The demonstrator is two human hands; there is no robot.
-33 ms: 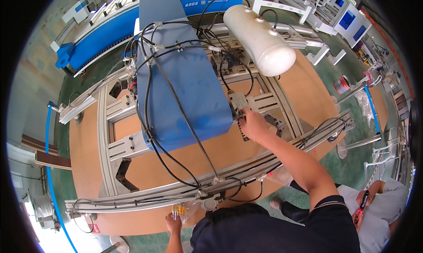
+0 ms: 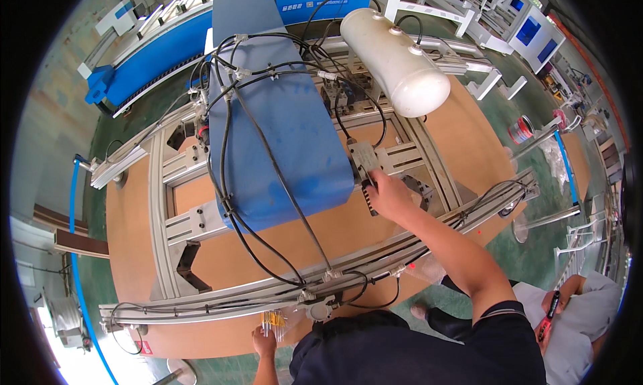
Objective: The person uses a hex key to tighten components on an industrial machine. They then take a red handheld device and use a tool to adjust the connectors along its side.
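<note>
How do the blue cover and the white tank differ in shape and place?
Shape: the blue cover is broad and boxy, while the white tank is a rounded cylinder.
Place: the right hand is beside the blue cover, well clear of the white tank.
Shared: dark hoses run by both.

Past my work I see a long blue machine (image 2: pixel 161 61) at the upper left and, at the upper right, a white cabinet (image 2: pixel 541 32) with blue panels. To my right, a red can (image 2: pixel 520 129) stands on the green floor (image 2: pixel 542 184) near crumpled clear plastic (image 2: pixel 552 158). Beside me a person in light grey (image 2: pixel 583 331) holds a red-and-black tool (image 2: pixel 546 326).
</note>
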